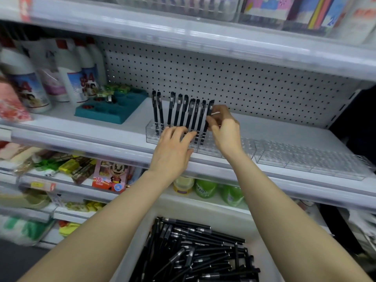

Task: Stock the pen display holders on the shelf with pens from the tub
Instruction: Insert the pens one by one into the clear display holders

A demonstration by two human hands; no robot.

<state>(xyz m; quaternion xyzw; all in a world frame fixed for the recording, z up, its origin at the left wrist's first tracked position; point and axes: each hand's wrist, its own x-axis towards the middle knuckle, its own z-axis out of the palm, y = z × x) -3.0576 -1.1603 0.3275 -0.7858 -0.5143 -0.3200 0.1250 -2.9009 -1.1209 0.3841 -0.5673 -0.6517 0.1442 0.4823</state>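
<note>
Right hand (pixel 222 127) has its grip pinched on a pen (pixel 210 106), near upright (tip down) at the right end of the clear holder (pixel 150 137). Left hand (pixel 173 147), fingers loose, rests at the holder's front.

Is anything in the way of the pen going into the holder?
Nothing visible. The pen in the right hand reaches the holder; the left hand rests beside it.

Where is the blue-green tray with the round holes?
In the head view the teal tray sits on the pen shelf, left of the standing black pens and right in front of the white bottles.
</note>
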